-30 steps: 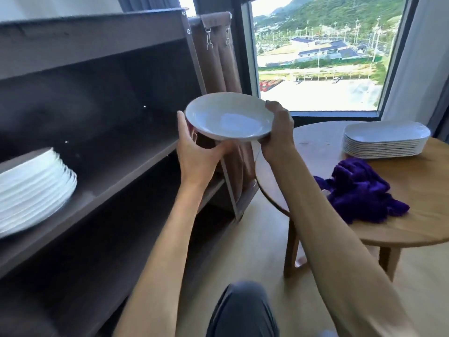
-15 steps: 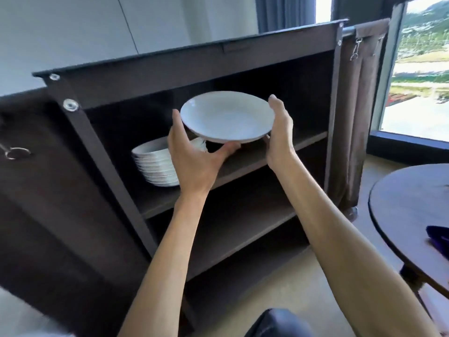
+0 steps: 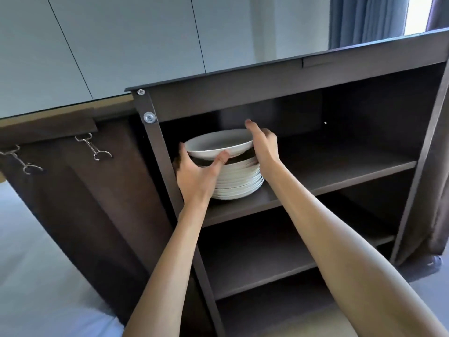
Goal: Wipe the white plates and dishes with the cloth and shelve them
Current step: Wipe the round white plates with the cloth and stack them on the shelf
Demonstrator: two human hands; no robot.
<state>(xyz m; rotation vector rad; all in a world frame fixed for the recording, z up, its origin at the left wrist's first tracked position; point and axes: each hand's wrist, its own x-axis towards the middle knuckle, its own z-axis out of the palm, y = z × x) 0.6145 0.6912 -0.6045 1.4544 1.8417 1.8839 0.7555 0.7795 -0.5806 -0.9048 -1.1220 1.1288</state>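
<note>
Inside shelf (image 3: 315, 176), both hands' fingers (image 3: 255, 132) grip plate (image 3: 218, 144) above stack (image 3: 239, 181).

Just 1 cam, on my head: looks fwd and down, close on the dark shelf unit (image 3: 315, 181), arms reaching in.

Two hands (image 3: 196, 181) (one plate (image 3: 218, 144), one stack (image 3: 239, 181))

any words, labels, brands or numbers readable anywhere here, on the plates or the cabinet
None can be read.
The plate held by the left hand and right hand: plain white, no mark showing.
The stack of plates: no print showing.
The cabinet: bare dark panels with screws only.
The caster: a tiny pale mark, too small to read.
</note>
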